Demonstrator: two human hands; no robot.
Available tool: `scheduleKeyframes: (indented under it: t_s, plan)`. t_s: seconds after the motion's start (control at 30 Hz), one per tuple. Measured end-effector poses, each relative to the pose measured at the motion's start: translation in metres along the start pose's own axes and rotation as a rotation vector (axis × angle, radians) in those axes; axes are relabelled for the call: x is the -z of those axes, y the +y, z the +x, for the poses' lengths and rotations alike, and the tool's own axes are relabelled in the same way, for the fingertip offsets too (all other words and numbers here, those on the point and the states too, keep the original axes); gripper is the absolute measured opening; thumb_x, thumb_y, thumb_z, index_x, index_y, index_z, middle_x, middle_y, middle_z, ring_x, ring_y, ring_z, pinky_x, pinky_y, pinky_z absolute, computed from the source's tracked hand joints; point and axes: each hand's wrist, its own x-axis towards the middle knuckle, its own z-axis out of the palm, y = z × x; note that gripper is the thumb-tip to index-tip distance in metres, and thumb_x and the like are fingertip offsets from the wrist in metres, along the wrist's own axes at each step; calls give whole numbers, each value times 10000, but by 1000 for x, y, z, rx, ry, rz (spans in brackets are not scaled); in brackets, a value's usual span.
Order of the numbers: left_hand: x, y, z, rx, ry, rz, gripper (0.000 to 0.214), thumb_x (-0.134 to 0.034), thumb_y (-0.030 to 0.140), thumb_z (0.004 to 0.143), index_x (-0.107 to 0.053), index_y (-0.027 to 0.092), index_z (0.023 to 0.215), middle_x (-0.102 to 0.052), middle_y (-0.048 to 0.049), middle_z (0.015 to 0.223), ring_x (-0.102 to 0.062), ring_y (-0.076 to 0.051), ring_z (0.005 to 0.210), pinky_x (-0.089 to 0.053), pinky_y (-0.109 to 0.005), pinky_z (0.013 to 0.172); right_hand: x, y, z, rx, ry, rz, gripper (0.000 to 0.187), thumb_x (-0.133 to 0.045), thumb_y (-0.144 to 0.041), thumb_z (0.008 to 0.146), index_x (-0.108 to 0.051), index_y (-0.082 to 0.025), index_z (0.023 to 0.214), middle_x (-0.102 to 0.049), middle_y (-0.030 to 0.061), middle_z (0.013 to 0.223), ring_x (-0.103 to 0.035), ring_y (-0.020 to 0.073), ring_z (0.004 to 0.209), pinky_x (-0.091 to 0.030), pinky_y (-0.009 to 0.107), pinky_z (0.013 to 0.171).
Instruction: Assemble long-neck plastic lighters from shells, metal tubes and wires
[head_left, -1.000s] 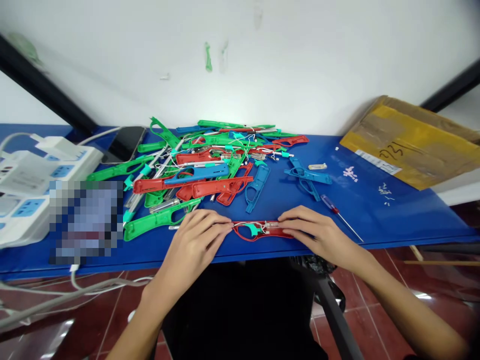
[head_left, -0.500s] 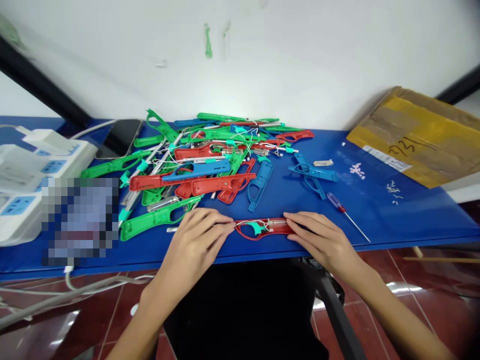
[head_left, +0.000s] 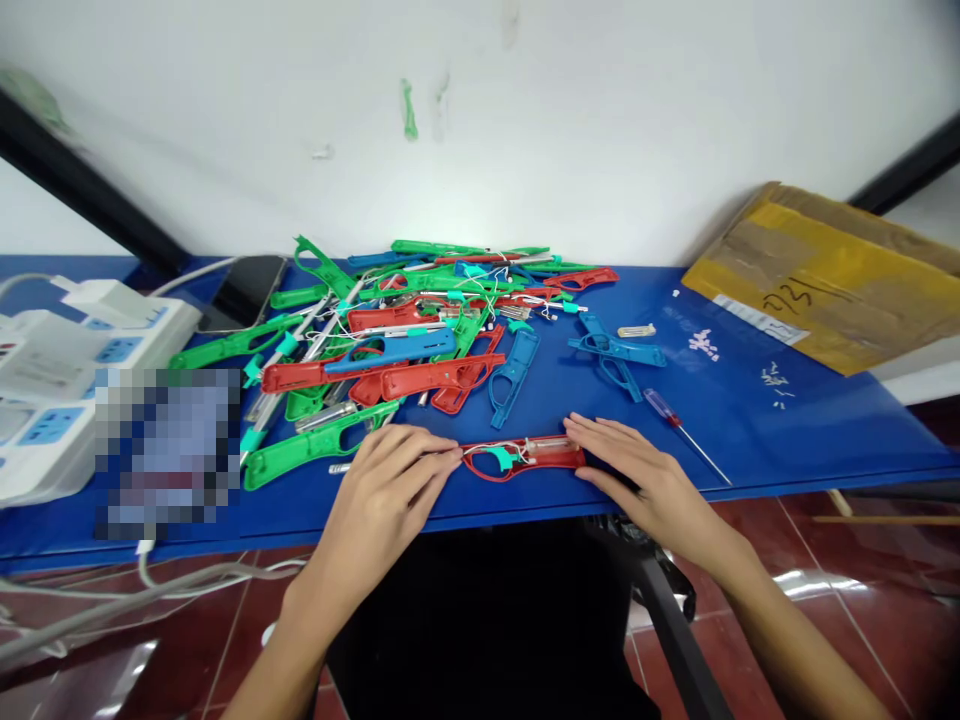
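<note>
A red half shell of a gas lighter (head_left: pixel 551 458) lies open side up near the table's front edge. A turquoise trigger (head_left: pixel 501 458), white wires and a clear tank (head_left: pixel 549 447) sit inside it. At the shell's narrow left end, my left hand (head_left: pixel 397 475) is closed, thumb and fingertips pinching it; what lies under those fingertips is hidden. My right hand (head_left: pixel 637 470) spans the wide right end, its fingers along the top edge and the thumb at the lower edge.
Behind my hands spreads a pile of green, red and blue lighter parts (head_left: pixel 420 350). Blue shells (head_left: pixel 619 350), a screwdriver (head_left: pixel 686 435) and small white pieces (head_left: pixel 703 344) lie rightward, before a taped carton (head_left: pixel 832 280). Leftward are a power strip (head_left: pixel 60 400) and phones (head_left: pixel 244 292).
The fingers of my right hand have loosened and spread a little at the shell's right end. My left hand keeps its pinch. The whole view has shifted slightly.
</note>
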Motion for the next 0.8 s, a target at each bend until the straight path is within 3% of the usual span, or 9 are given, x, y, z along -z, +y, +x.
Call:
scheduleKeyframes:
  t_s: [0.1, 0.17, 0.27, 0.37, 0.53, 0.67, 0.8]
  plan:
    - [-1, 0, -1, -17, 9, 21, 147, -653, 145, 1090, -750, 230, 1159, -828, -35, 1156, -716, -225, 1044, -488, -415, 981, 18, 2, 4, -17, -6, -40, 551, -670, -328, 1096, -559, -347, 1635, -638, 68, 1626, -654, 295, 1472, -578, 579, 1215]
    - [-1, 0, -1, -24, 19, 39, 151, -643, 139, 1092, -748, 229, 1154, -829, -37, 1152, -721, -230, 1050, -487, -414, 986, 34, 13, 12, -57, 62, -122, 484, -640, -350, 1109, -610, -338, 1592, -685, 75, 1575, -694, 309, 1415, -578, 592, 1202]
    - [-2, 1, -1, -36, 19, 72, 161, -636, 118, 1088, -744, 215, 1159, -827, -44, 1155, -720, -232, 1051, -486, -412, 993, 56, 45, 36, -156, 176, -332, 374, -602, -403, 1118, -724, -266, 1444, -800, 121, 1351, -755, 351, 1247, -591, 629, 1124]
    - [-4, 2, -1, -52, 21, 102, 166, -630, 109, 1086, -741, 201, 1167, -824, -50, 1165, -716, -240, 1053, -485, -419, 997, 65, 77, 67, -185, 98, -424, 405, -579, -470, 1116, -758, -202, 1362, -799, 163, 1289, -741, 368, 1192, -604, 610, 1050]
    - [-5, 2, -2, -83, 26, 155, 161, -635, 103, 1078, -743, 176, 1174, -822, -63, 1167, -704, -249, 1044, -493, -430, 999, 43, 89, 121, 47, -140, -329, 384, -568, -316, 1115, -708, -160, 1437, -714, 182, 1477, -647, 347, 1382, -543, 595, 1156]
    - [-5, 2, -2, -84, 18, 165, 173, -615, 104, 1086, -741, 180, 1176, -818, -64, 1179, -705, -245, 1044, -503, -427, 995, 10, 61, 163, 214, -188, -257, 329, -585, -266, 1109, -728, -202, 1399, -725, 147, 1462, -671, 298, 1342, -539, 541, 1152]
    - [-6, 3, -2, -71, 22, 154, 170, -604, 109, 1092, -735, 177, 1177, -815, -70, 1175, -703, -242, 1035, -514, -426, 977, -22, 27, 191, 267, -251, -210, 266, -666, -344, 1090, -769, -211, 1297, -799, 130, 1241, -719, 285, 1162, -546, 477, 1048]
